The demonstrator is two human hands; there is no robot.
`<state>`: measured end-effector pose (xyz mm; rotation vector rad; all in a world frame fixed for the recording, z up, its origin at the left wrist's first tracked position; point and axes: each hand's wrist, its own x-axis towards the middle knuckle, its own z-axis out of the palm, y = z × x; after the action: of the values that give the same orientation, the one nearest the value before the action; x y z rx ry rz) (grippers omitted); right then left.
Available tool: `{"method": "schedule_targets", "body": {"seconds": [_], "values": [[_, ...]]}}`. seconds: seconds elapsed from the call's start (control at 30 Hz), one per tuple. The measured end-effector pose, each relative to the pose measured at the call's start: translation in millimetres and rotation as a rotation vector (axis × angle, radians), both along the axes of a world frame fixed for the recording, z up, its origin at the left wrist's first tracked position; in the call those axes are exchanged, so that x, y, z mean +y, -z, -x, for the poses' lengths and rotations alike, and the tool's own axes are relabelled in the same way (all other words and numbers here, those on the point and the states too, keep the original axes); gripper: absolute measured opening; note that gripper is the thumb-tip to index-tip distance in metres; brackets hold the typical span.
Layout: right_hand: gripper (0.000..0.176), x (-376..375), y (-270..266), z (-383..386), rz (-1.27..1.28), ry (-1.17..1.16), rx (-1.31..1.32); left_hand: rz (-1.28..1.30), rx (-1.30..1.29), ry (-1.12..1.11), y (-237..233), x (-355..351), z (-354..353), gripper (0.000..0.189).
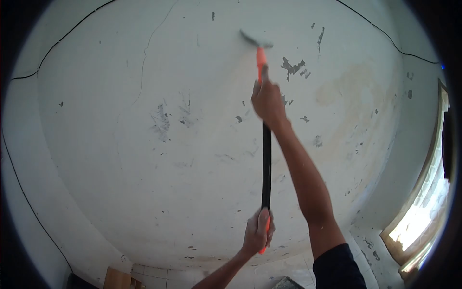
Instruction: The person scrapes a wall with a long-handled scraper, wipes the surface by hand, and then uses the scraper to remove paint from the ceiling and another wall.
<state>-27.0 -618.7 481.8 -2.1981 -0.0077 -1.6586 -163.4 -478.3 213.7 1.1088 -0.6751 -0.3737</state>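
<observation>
A long-handled scraper stands nearly upright before the white wall. Its pole is black with orange parts at the top and the bottom end, and its wide grey blade, slightly blurred, lies against the upper wall. My right hand is closed around the upper pole just below the blade, index finger stretched along the orange neck. Lower down, my left hand wraps the orange bottom end. Right of the blade, a dark patch of peeled paint shows on the wall.
Black cables run along the wall's upper corners. A bright curtained window is on the right. Near the tiled floor at the bottom are a brown wooden piece and a dark tray-like object.
</observation>
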Motion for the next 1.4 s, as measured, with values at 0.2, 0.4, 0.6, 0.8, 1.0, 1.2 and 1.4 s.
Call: {"method": "schedule_targets", "body": {"seconds": [0.2, 0.4, 0.6, 0.8, 1.0, 1.2, 1.4], "values": [[0.06, 45.7, 28.8, 13.9, -0.06, -0.082, 0.165, 0.003, 0.063, -0.01, 35.5, 24.3, 11.6, 0.047], [0.071, 41.5, -69.2, -21.0, 0.062, -0.005, 0.077, 0.061, -0.112, -0.017, -51.2, 14.2, -25.1, 0.055], [0.061, 45.5, -176.4, -29.3, 0.116, -0.022, -0.045, 0.147, -0.206, -0.01, -150.5, 10.8, -33.5, 0.054], [0.071, 59.0, -144.3, -26.6, 0.031, -0.027, 0.047, 0.154, -0.148, -0.021, -122.0, 27.3, -31.8, 0.049], [0.069, 76.9, -78.0, 7.4, -0.047, -0.098, 0.227, 0.089, -0.062, -0.041, -65.2, 39.2, -7.4, 0.048], [0.065, 67.3, -129.6, -6.3, -0.02, -0.079, 0.119, 0.092, -0.156, -0.019, -113.8, 32.2, -17.0, 0.052], [0.066, 54.3, -195.1, -13.6, 0.057, -0.024, 0.056, 0.147, -0.219, -0.027, -174.4, 2.8, -28.4, 0.05]]}}
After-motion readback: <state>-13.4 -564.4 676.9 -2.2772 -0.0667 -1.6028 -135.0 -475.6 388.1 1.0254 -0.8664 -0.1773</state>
